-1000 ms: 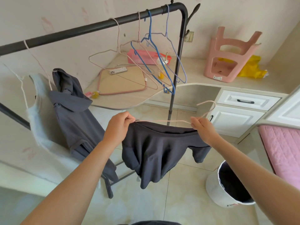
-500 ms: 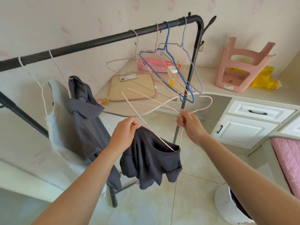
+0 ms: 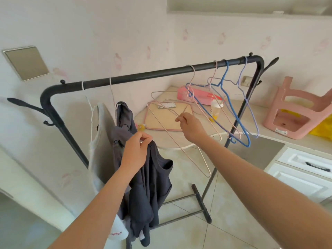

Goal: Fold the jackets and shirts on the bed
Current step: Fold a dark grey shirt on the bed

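Pinched at its neckline between the left hand's [image 3: 138, 151] thumb and fingertips, the dark shirt [image 3: 154, 187] hangs limp in front of the person, low beside the clothes rack [image 3: 143, 76]. The right hand [image 3: 190, 127] pinches the pink wire hanger [image 3: 179, 147], raised toward the rail and clear of the cloth. A second ago the shirt was spread on that hanger between both hands; half a second ago the wire was sliding out of the neck. Now the two are apart, so the shirt is free to be folded, though the bed is out of view. Likely the hanger goes back among the empty hangers [image 3: 224, 105] first. A grey jacket [image 3: 124, 123] and a white top [image 3: 100, 133] are on the rail, left to fetch.
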